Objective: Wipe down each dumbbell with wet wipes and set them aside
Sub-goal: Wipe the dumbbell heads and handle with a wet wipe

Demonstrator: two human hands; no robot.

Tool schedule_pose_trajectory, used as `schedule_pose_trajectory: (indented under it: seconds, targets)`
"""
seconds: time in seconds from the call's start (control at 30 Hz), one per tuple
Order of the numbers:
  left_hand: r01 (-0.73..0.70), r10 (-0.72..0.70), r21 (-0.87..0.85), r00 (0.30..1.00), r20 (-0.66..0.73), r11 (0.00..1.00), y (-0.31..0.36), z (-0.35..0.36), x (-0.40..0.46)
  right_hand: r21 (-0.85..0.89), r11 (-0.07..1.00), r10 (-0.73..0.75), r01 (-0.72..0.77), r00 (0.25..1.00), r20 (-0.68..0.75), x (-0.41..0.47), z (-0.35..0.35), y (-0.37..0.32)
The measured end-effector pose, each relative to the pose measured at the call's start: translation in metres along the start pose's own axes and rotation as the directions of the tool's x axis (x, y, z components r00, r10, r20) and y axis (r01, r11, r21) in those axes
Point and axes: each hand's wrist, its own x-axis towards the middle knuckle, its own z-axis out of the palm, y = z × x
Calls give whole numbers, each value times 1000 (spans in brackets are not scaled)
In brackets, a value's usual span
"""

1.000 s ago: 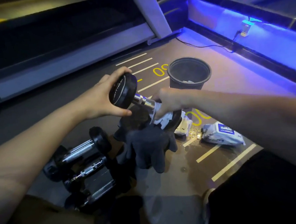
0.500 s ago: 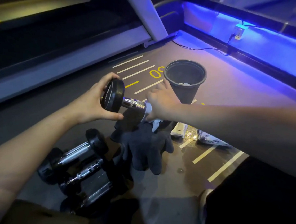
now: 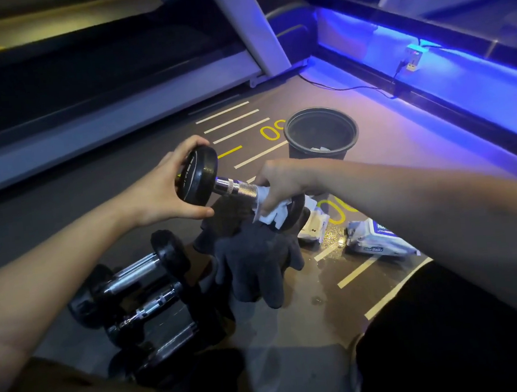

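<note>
Since half a second ago my right hand (image 3: pixel 284 182) has slid down the chrome handle toward the lower head, and the white wet wipe (image 3: pixel 269 209) now shows bunched under my fingers.

Biggest in view, the treadmill (image 3: pixel 108 93) runs across from 9 to 12 o'clock. On the marked floor (image 3: pixel 310 323), the black bin (image 3: pixel 320 133) stands at 1 o'clock with scraps of white inside. Three more dumbbells (image 3: pixel 144 304) lie side by side at 7 o'clock, next to my knee. Dark gloves (image 3: pixel 257 259) lie heaped at centre, directly below the dumbbell (image 3: pixel 214 181) I hold tilted in the air. My left hand (image 3: pixel 162 189) is clamped around its upper black head; my right hand grips the wipe around the handle. The wet-wipe pack (image 3: pixel 378 238) lies at 3 o'clock, with a smaller white packet (image 3: pixel 313 225) between it and the gloves.
</note>
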Motion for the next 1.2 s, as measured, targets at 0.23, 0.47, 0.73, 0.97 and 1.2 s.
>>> schedule_pose_trajectory:
  seconds: [0.23, 0.47, 0.73, 0.97, 1.2]
  targets:
    - [2, -2, -22, 1000, 0, 1000, -8, 0, -1, -49, 999, -26, 17, 979, -202, -8, 11, 7]
    - [-10, 9, -30, 1000, -28, 999, -10, 2, -2, -105, 992, 30, -67, 947, -321, -21, 14, 12]
    - [-3, 2, -4, 999, -40, 1000, -7, 2, -4, -110, 969, 160, -222, 899, -407, -30, 26, 7]
    - [17, -16, 23, 999, -42, 1000, -5, 3, -9, -55, 953, 249, -299, 870, -424, -45, 25, 1]
    - [7, -6, 45, 1000, -31, 999, -6, 3, -11, 305, 888, 424, -344, 869, -256, -56, 27, -2]
